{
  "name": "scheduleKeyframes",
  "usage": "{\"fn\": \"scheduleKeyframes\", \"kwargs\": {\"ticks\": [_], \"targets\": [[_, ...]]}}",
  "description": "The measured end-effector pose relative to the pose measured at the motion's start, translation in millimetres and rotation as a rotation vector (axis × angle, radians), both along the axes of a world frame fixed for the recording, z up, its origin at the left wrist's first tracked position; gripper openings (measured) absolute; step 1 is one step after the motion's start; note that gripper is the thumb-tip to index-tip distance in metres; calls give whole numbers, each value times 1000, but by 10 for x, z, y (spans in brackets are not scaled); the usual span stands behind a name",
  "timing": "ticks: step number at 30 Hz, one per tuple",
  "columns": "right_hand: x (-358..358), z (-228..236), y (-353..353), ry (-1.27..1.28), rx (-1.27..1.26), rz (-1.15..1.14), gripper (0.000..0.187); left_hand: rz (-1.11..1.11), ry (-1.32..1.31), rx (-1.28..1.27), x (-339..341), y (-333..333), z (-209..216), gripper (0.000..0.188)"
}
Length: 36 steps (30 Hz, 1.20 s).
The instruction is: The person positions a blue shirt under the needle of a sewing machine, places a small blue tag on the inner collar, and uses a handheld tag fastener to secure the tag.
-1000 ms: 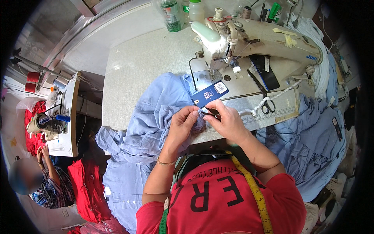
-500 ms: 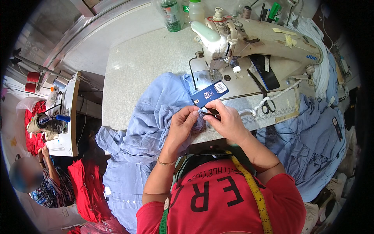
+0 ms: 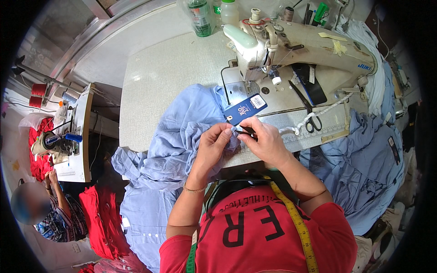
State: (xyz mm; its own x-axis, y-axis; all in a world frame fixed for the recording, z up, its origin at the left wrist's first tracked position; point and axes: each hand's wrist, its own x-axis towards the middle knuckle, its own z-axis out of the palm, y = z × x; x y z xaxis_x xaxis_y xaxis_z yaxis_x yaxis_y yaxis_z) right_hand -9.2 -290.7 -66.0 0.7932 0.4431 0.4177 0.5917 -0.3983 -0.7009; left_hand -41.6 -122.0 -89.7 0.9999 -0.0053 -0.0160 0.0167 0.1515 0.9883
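Between finger and thumb my left hand [image 3: 212, 144] pinches a small bit of a light blue garment [image 3: 178, 132], which lies bunched on the sewing table's front edge and hangs down to the left. My right hand [image 3: 267, 144] is closed on a small black tool [image 3: 246, 131], its tip at the pinched cloth; its exact kind is mostly hidden by my fingers. Just beyond my fingertips a dark blue hang tag [image 3: 246, 110] lies flat beside the machine's needle plate [image 3: 239, 89]. Both hands almost touch.
A sewing machine [image 3: 318, 43] stands behind my hands. Black scissors [image 3: 306, 107], a phone [image 3: 311, 86] and a twisted white cord [image 3: 314, 116] lie to the right. More blue garments [image 3: 359, 164] are heaped at right. A co-worker [image 3: 61, 214] sits at another machine at far left.
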Motion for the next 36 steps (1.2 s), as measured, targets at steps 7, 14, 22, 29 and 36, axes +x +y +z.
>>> {"fn": "scheduleKeyframes", "kwargs": {"ticks": [7,14,22,29,36], "targets": [[3,-24,7,-10,14,-2,28,-1,10,8,1,-1,-9,15],[-58,-73,-4,178,402,230,31,-7,6,6,23,-16,-76,15],[47,-8,-13,178,129,64,13,-3,25,17,1,-8,-19,13],[80,-11,44,37,111,81,15,-25,20,30,-3,-2,-3,12],[108,3,26,109,23,114,14,-11,23,51,-6,-1,-9,12]]}}
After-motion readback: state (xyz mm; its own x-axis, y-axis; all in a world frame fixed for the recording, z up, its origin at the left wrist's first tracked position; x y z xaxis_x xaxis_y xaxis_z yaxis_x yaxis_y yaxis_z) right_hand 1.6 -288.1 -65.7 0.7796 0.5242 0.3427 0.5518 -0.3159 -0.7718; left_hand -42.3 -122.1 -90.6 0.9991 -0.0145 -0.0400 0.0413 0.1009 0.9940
